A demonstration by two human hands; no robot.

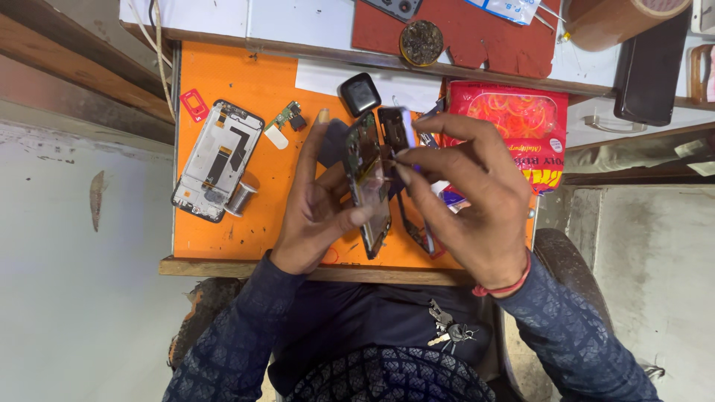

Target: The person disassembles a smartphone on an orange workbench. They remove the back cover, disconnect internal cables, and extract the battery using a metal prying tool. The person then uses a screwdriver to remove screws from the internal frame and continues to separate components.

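Note:
My left hand (316, 205) grips an opened phone body (366, 179), held on edge above the orange work mat (223, 82), with its circuit board showing. My right hand (469, 197) pinches a small thin tool or part at the phone's upper inner edge, fingertips touching it near the camera area. A second dark phone part (417, 227) sits under my right hand, partly hidden. Whether the pinched item is a tool or a connector is too small to tell.
A stripped phone frame (216, 160) and a solder spool (242, 197) lie at the mat's left. A small circuit board (287, 119), red SIM tray (195, 104), black square case (359, 93), red bag of rubber bands (518, 123), tape roll (618, 18) and keys (447, 327) are nearby.

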